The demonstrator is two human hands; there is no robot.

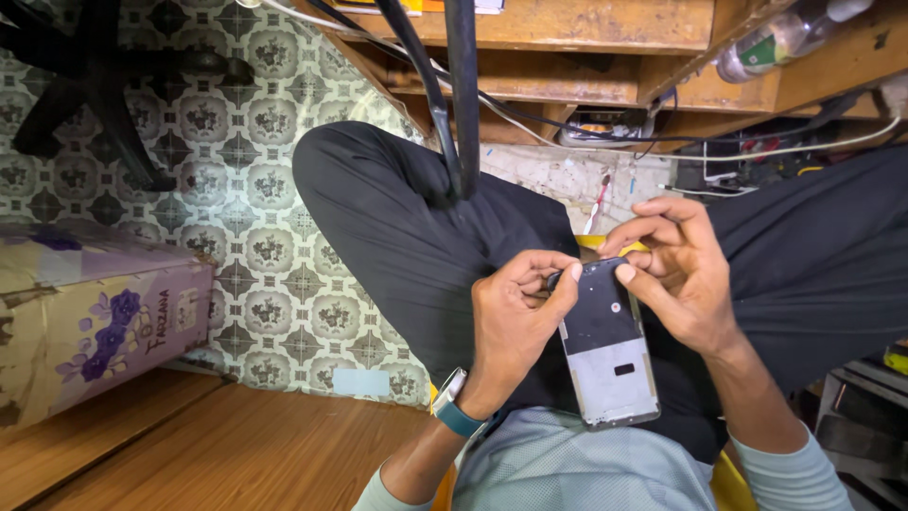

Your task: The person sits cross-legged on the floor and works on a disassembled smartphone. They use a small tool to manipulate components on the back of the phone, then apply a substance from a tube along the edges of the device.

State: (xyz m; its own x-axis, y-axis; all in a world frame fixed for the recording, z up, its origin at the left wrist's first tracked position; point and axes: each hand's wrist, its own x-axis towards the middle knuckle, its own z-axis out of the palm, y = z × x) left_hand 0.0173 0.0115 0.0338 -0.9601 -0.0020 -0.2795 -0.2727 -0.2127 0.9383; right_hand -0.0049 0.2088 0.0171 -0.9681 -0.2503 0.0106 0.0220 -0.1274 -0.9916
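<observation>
A: What is seen at the left edge of the frame?

B: One cardboard box [90, 317] is seen at lower left, rectangular, pale cream and lilac, printed with purple flowers. It is set on the patterned floor [255, 189] beside a wooden surface [189, 440]. One dark chair base [95, 85] is seen at upper left.

A: And at the centre?

B: One opened phone [605, 350] is held over the lap, at lower centre, lying on dark trousers [407, 227]. Its back is exposed: a dark upper half and a pale grey lower half with one small dark slot. The left hand [515, 317] is closed around the phone's left edge, thumb pressed at its top corner. One watch with a teal strap [454, 405] is worn on that wrist.

A: And to the right?

B: The right hand [676, 274] is curled at the phone's top right corner, thumb tip laid on it; the fingers are bent narrowly. One clear plastic bottle with a green label [780, 40] is lodged in the wooden shelving [605, 28] at upper right. Whether anything small is pinched cannot be told.
</observation>
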